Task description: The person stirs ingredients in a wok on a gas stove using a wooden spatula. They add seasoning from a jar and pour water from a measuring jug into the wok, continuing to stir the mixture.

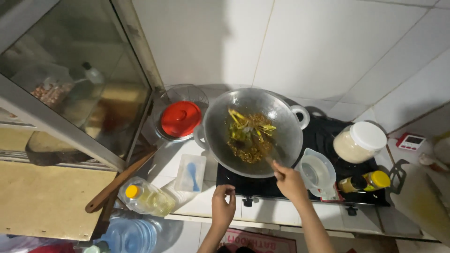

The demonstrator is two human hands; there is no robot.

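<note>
R hand: fist closed on utensil handle, tip down in wok.
L hand: fingers curled, at stove front edge; cannot tell if gripping anything.
Wok: on L burner, w/ browned spice mix & green-yellow stalks.
Nearby: red lid to wok's L, clear jug beside R hand.

A grey wok of brown-and-green food sat on the black stove. The right hand gripped a utensil handle reaching into the wok, its fingers curled round it. The left hand rested at the bench's front edge, near a stove knob. A red-lidded bowl stood beside the wok.
</note>
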